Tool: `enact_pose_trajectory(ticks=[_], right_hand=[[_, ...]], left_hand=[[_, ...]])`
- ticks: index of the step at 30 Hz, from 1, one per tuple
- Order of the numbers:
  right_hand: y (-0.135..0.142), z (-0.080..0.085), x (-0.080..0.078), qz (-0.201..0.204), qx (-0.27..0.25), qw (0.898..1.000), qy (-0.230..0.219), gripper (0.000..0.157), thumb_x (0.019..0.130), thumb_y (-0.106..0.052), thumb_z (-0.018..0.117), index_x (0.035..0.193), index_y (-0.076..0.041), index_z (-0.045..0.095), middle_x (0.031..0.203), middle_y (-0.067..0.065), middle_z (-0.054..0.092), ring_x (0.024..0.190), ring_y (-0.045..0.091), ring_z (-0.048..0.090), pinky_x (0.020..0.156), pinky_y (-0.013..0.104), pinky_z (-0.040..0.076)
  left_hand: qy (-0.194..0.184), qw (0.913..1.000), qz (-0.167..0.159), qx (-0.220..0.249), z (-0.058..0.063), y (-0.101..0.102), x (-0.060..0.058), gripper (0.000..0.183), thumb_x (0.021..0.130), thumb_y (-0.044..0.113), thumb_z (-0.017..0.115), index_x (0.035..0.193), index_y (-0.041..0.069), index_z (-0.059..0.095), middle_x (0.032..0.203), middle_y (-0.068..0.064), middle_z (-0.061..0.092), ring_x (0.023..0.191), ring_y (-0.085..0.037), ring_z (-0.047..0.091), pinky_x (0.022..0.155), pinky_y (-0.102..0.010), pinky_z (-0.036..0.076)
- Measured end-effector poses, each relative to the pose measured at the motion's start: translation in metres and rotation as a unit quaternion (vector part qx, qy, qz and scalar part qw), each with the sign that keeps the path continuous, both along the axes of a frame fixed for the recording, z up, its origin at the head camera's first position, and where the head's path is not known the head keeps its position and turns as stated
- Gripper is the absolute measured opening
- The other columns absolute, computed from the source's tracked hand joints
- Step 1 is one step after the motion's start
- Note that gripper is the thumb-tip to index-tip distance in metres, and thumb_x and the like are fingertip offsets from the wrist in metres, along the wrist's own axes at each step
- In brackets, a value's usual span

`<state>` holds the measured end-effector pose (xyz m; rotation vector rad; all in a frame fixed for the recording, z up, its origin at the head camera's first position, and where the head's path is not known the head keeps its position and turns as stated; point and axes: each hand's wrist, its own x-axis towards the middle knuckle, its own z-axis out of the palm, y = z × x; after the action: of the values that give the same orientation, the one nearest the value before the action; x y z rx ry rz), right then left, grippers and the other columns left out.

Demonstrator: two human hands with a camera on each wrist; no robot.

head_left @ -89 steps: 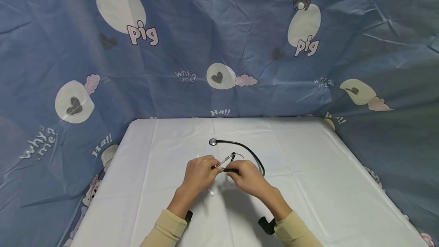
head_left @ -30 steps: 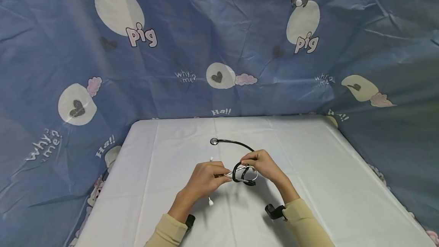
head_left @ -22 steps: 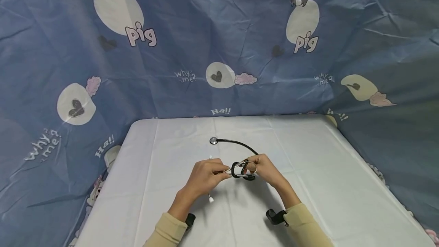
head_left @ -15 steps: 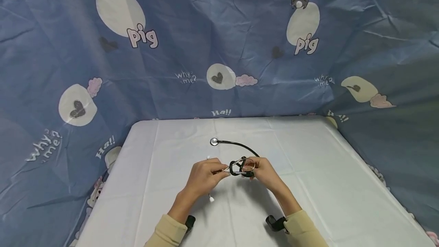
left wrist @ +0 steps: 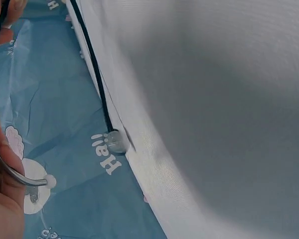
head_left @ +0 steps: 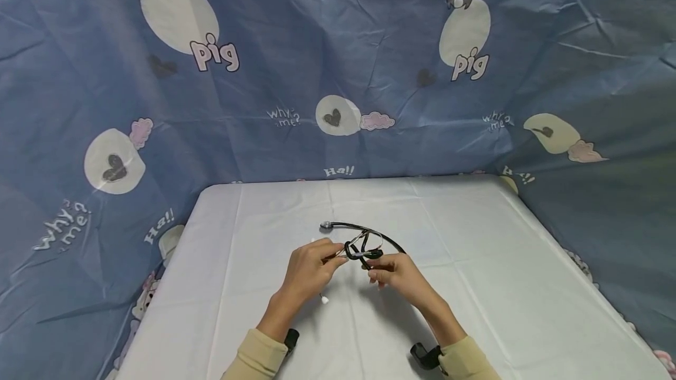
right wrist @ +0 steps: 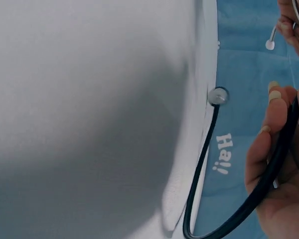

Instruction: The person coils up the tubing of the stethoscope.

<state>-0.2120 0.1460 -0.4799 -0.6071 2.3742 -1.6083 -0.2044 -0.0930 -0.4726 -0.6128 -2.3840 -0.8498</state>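
A stethoscope with black tubing (head_left: 389, 240) and metal ear tubes is held above the white table. My left hand (head_left: 311, 267) pinches the ear tubes between thumb and fingers; one white ear tip (head_left: 324, 300) sticks out below it, and in the left wrist view an ear tube (left wrist: 32, 182) curves out of the fingers. The tubing is looped around the metal tubes between my hands. My right hand (head_left: 402, 277) pinches the tubing on the near side of that loop; in the right wrist view the tubing (right wrist: 275, 169) crosses its palm. The chest piece (head_left: 325, 226) hangs at the far end.
A white cloth covers the table (head_left: 264, 216). Behind and beside it hangs a blue printed curtain (head_left: 274, 63). Black wrist mounts (head_left: 424, 356) sit at both sleeves.
My right hand has shifted from the far side of the loop to its near side, with the tubing in its fingers. The chest piece has tipped on edge. My left hand keeps its grip.
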Motion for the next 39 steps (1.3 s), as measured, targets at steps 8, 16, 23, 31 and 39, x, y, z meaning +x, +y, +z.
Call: enact_pose_trajectory(ticks=[8,16,23,31,39], right_hand=[[-0.001,0.006,0.011,-0.005,0.017,1.000,0.007,0.025,0.089,-0.007,0.071,0.111,0.003,0.073,0.095,0.025,0.072,0.068,0.018,0.065,0.064,0.031,0.056],[0.001,0.010,0.022,0.031,0.016,0.999,0.016,0.028,0.086,-0.006,0.073,0.114,0.000,0.073,0.101,0.023,0.069,0.077,0.006,0.063,0.070,0.023,0.055],[-0.001,0.023,0.024,0.069,0.035,0.995,0.064,0.029,0.086,-0.006,0.073,0.114,-0.003,0.073,0.098,0.015,0.069,0.080,0.006,0.059,0.072,0.025,0.054],[-0.005,0.045,0.014,0.041,0.034,0.988,0.143,0.017,0.089,-0.004,0.069,0.106,-0.004,0.075,0.086,0.007,0.069,0.070,0.006,0.057,0.060,0.023,0.050],[-0.012,0.055,0.007,0.032,0.035,0.985,0.168,0.014,0.090,-0.007,0.069,0.102,-0.009,0.076,0.086,0.004,0.069,0.068,0.007,0.057,0.059,0.023,0.049]], left_hand=[[-0.022,0.9993,0.026,-0.012,0.000,-0.002,-0.001,0.012,0.082,0.029,0.079,0.094,0.026,0.076,0.074,0.017,0.058,0.061,0.003,0.045,0.055,-0.017,0.037],[-0.045,0.9976,0.051,-0.013,0.003,-0.009,-0.004,0.011,0.081,0.027,0.081,0.092,0.027,0.078,0.072,0.017,0.058,0.059,0.002,0.044,0.055,-0.019,0.037],[-0.046,0.9966,0.058,-0.036,0.002,-0.012,-0.003,0.007,0.081,0.028,0.081,0.085,0.027,0.074,0.069,0.018,0.056,0.056,0.001,0.041,0.053,-0.019,0.034],[-0.056,0.9963,0.048,-0.045,0.007,-0.013,-0.004,0.007,0.081,0.028,0.081,0.084,0.028,0.074,0.074,0.018,0.062,0.057,0.000,0.044,0.055,-0.021,0.036],[-0.073,0.9944,0.027,-0.072,0.011,-0.010,-0.005,0.006,0.082,0.028,0.080,0.087,0.027,0.076,0.082,0.017,0.069,0.063,0.000,0.052,0.061,-0.022,0.042]])
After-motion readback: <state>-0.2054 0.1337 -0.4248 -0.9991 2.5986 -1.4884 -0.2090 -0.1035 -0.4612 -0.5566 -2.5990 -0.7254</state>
